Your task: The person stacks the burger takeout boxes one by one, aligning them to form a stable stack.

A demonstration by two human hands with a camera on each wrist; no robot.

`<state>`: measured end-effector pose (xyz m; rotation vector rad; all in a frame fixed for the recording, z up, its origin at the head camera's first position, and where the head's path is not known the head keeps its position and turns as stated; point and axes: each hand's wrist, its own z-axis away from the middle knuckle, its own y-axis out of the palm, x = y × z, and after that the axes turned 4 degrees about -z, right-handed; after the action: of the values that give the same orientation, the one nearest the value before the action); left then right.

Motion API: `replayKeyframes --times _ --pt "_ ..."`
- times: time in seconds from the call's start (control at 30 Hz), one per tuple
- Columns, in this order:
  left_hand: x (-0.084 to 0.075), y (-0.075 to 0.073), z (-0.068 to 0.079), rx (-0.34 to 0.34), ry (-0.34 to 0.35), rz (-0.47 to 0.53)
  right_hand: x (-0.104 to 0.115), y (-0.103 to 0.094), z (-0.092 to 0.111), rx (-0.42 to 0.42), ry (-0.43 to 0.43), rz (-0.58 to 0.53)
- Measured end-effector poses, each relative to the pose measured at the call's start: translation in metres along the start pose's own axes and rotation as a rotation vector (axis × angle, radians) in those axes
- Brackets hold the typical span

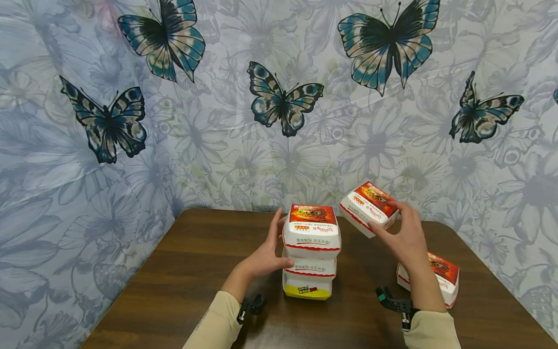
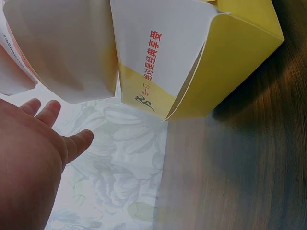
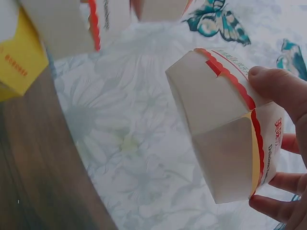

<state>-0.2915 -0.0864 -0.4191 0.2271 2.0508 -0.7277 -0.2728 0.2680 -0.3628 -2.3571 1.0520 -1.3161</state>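
My right hand (image 1: 407, 237) grips a burger box (image 1: 366, 206) with a red picture lid and holds it tilted in the air, right of a stack. In the right wrist view the thumb (image 3: 273, 86) lies on one side of this box's lid and fingers on another. The stack has a white burger box (image 1: 311, 235) with a red top above a yellow-bottomed box (image 1: 307, 281) on the table. My left hand (image 1: 263, 257) is at the stack's left side, thumb and fingers spread. In the left wrist view its fingers (image 2: 79, 143) look relaxed beside the boxes.
Another burger box (image 1: 449, 278) sits on the brown wooden table (image 1: 196, 271) at the right, partly hidden behind my right forearm. A butterfly-patterned cloth (image 1: 218, 169) hangs behind the table's far edge.
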Motion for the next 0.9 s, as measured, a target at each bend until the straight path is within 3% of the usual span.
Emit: replayKeyframes --times 0.43,0.63,0.9 --pt "0.001 0.0 -0.001 0.008 0.0 -0.001 0.028 -0.008 0.0 -0.082 0.006 -0.195" --pt "-0.001 0.0 -0.001 0.011 -0.016 0.003 0.04 -0.013 0.002 -0.074 0.034 -0.268" --pt "0.0 0.001 -0.003 -0.01 0.031 -0.008 0.054 -0.017 0.005 -0.011 0.051 -0.361"
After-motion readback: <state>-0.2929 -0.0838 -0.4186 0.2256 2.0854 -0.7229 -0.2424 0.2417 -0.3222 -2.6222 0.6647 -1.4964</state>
